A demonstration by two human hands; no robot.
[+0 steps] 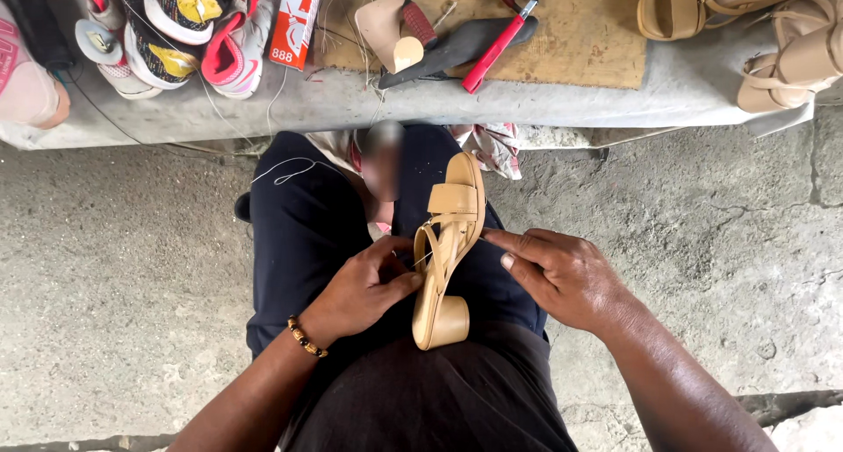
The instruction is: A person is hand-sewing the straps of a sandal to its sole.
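I pinch the light, stiff tan block-heel sandal (448,250) with my left hand (364,285) at its strap, my right hand (558,272) closed on its sole edge.

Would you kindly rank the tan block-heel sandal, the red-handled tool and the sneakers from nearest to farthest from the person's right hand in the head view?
From the right hand:
1. Tan block-heel sandal, touching it, on the lap.
2. Red-handled tool, on the bench ahead.
3. Sneakers, far left on the bench.
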